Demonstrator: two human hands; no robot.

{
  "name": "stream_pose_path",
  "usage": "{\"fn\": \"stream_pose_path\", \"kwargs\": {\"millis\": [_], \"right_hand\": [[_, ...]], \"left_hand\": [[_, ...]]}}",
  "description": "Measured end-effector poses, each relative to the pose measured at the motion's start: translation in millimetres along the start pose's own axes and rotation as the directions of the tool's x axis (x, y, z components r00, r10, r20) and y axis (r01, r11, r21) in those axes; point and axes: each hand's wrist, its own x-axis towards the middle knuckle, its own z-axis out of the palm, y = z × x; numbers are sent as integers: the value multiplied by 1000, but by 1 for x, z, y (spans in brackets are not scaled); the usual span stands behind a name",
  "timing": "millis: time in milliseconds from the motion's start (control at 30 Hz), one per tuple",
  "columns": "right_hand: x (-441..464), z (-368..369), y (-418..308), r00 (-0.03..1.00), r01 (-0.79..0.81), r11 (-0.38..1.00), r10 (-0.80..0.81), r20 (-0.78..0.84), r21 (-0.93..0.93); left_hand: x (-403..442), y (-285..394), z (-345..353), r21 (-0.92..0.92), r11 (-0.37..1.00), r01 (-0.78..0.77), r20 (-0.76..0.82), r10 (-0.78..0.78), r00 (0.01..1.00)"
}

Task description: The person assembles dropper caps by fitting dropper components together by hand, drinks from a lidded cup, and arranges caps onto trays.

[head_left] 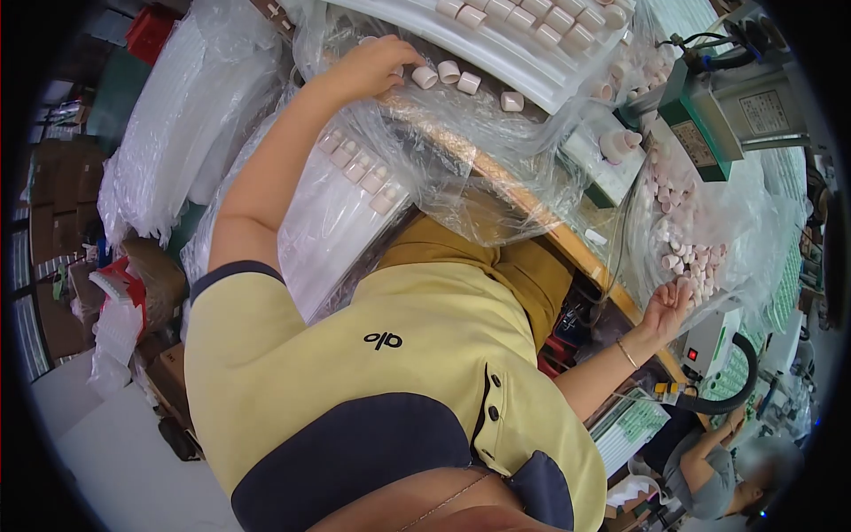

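My left hand (374, 69) reaches over the plastic-covered bench edge, its fingers bent around a pale pink cap beside a short row of loose caps (425, 77). Above them a white tray (532, 78) bears rows of similar caps. On the right, my right hand (669, 306) is palm up with curled fingers, at the edge of a heap of small pink and white pieces (696, 262) on clear plastic. What its fingers hold is too small to make out.
A wooden bench edge (496, 177) runs diagonally under clear sheeting. Left of it lies a wrapped white tray (328, 222) with caps. A green-and-grey machine (700, 133) stands upper right, a black hose (745, 381) lower right. Another person (709, 470) sits at bottom right.
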Motion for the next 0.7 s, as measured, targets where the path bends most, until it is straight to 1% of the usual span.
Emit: {"fn": "stream_pose_path", "kwargs": {"millis": [33, 67, 100, 133, 167, 200, 233, 267, 333, 367, 400, 467, 500, 533, 567, 600, 633, 667, 700], "right_hand": [[-9, 33, 6, 971, 37, 978, -83, -223, -204], [-17, 59, 10, 970, 39, 979, -86, -227, -201], [-23, 81, 13, 958, 32, 965, -105, -267, -262], [-27, 91, 15, 944, 21, 946, -126, -306, -323], [-28, 87, 19, 942, 24, 947, -129, -311, -322], [-31, 85, 24, 952, 30, 902, -157, -263, -431], [-33, 83, 26, 960, 40, 845, -181, -214, -534], [-35, 83, 28, 956, 47, 843, -193, -220, -535], [-42, 108, 40, 967, 45, 804, -184, -175, -594], [-43, 114, 43, 971, 24, 782, -166, -171, -622], [-43, 122, 48, 969, 32, 783, -178, -173, -622], [-45, 140, 59, 989, 76, 709, -141, -36, -701], [-46, 149, 64, 994, 62, 695, -110, -21, -716], [-47, 159, 69, 997, 50, 680, -80, -6, -732], [-50, 173, 74, 998, 60, 695, -56, 29, -717], [-53, 186, 80, 997, 69, 709, -35, 63, -701], [-54, 192, 87, 993, 88, 726, -7, 121, -682], [-54, 198, 95, 984, 106, 741, 18, 177, -663], [-55, 209, 101, 975, 127, 728, 34, 220, -674]], "left_hand": [[5, -1, 0, 0, 1000, -5, 4, 5, 1000], [11, -1, 0, 10, 999, 43, 115, -44, 992], [16, -1, 0, 26, 996, 88, 225, -92, 970], [17, 3, 0, 27, 996, 83, 228, -87, 970], [15, 10, 1, -46, 999, 26, 122, -20, 992], [14, 17, 2, -113, 993, -40, 11, 42, 999], [14, 20, 3, -126, 991, -42, 21, 45, 999], [14, 22, 4, -129, 990, -56, 20, 59, 998], [17, 34, 2, -241, 970, 31, 139, 3, 990], [19, 43, -3, -312, 933, 181, 250, -103, 963], [21, 41, 2, -312, 935, 169, 246, -92, 965], [18, 32, 15, -223, 974, 28, 129, 1, 992], [21, 40, 5, -232, 969, 87, 172, -48, 984], [23, 50, -3, -235, 970, 69, 167, -30, 986], [25, 62, -10, -371, 900, 230, 189, -170, 967], [26, 75, -14, -492, 785, 377, 237, -296, 925], [26, 91, -14, -706, 636, 312, 197, -246, 949], [29, 108, -13, -710, 640, 293, 198, -217, 956], [34, 128, -10, -824, 510, 245, 182, -171, 968]]}}
